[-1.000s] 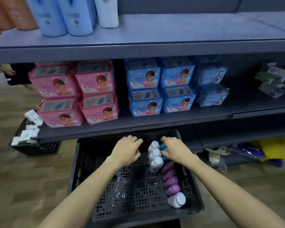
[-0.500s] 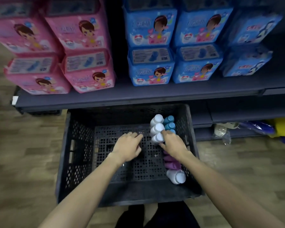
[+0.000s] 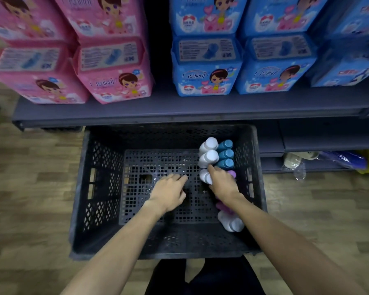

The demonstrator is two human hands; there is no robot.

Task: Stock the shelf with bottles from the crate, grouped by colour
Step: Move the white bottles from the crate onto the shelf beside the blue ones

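Leaned closer over the crate (image 3: 98,188) since a moment earlier. Right hand (image 3: 223,185) moved down the right wall, gripping a white bottle (image 3: 205,176); left hand (image 3: 168,191) hovered loosely curled, empty. Nothing shelved yet.

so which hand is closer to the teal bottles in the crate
Right. The right hand sits just below the teal bottles, fingertip beside them; the left hand rests farther left on the crate floor.
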